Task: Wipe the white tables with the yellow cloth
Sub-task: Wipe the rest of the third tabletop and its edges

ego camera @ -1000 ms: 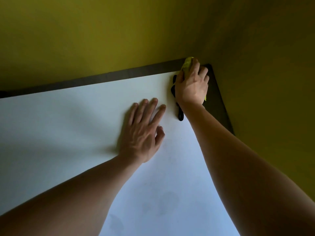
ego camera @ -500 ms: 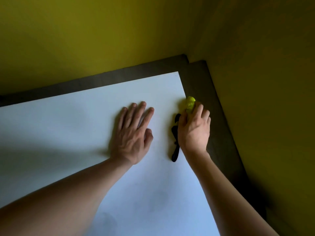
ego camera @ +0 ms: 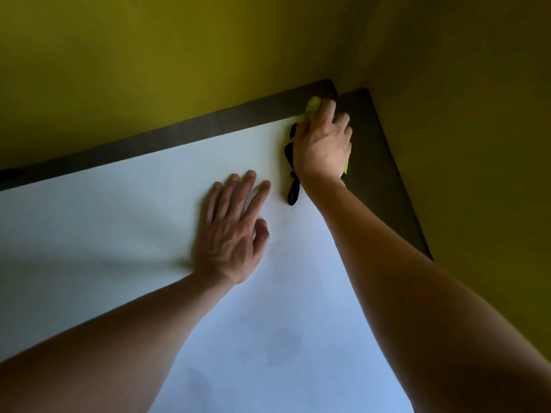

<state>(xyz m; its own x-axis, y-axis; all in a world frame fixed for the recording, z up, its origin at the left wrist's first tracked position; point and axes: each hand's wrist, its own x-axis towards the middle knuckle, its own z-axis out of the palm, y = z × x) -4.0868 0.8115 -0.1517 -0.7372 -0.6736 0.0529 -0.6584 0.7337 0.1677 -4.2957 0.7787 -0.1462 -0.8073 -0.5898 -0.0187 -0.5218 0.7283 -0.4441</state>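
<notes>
Now the right hand (ego camera: 323, 141) is up at the far right corner of the white table (ego camera: 125, 222), fingers curled down over the yellow cloth (ego camera: 313, 105), gripping it and pressing it onto the surface right where the white top meets the dark border (ego camera: 185, 129). Only bits of the cloth show: a bright bunch poking out past the fingertips at the corner, and a thin yellow sliver peeking from under the heel of the hand on the right side. A black strap (ego camera: 291, 174) hangs out from under the thumb side of that hand and trails back along the white top, its loose end lying flat just beside the wrist. The left hand (ego camera: 234, 231) lies palm down on the table, near the strap but not touching it, fingers straight and slightly fanned, thumb tucked in at the side, holding nothing. Both forearms are bare and reach in from the bottom of the view, the right one stretched long toward the corner. Faint smudgy marks (ego camera: 283, 344) show on the white surface nearer the person, between the two arms. The dark border runs along the far edge and down the right edge, and olive-yellow walls (ego camera: 179, 55) rise straight behind it on both sides, meeting at the corner above the cloth.
</notes>
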